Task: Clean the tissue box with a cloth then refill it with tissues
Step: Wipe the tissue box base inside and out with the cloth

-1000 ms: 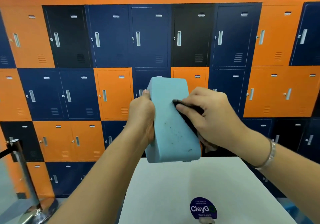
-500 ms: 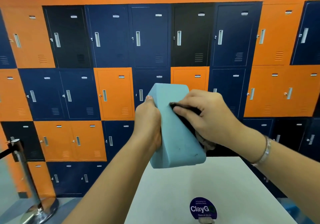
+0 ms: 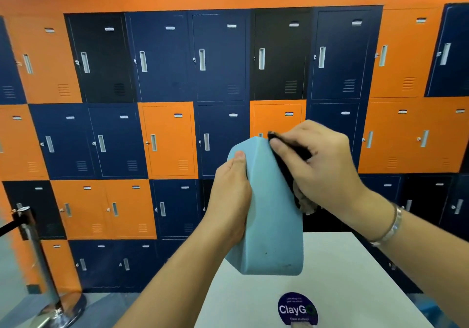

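Observation:
A light blue tissue box (image 3: 269,226) is held in the air above the near table, tilted with its far end up. My left hand (image 3: 229,200) grips its left side, thumb along the top edge. My right hand (image 3: 314,167) holds a dark cloth (image 3: 291,160) and presses it against the box's right face near the upper end. A frayed grey corner of the cloth hangs below that hand. A few dark specks show low on the box. No tissues are in view.
A white table (image 3: 342,277) lies below the box, with a round dark "ClayGo" sticker (image 3: 297,308) near its front edge. A wall of orange, navy and black lockers (image 3: 167,139) stands behind. A metal barrier post (image 3: 40,264) stands at the lower left.
The box has turned so its right face points away from me. My right hand has slid the cloth up toward the box's far end.

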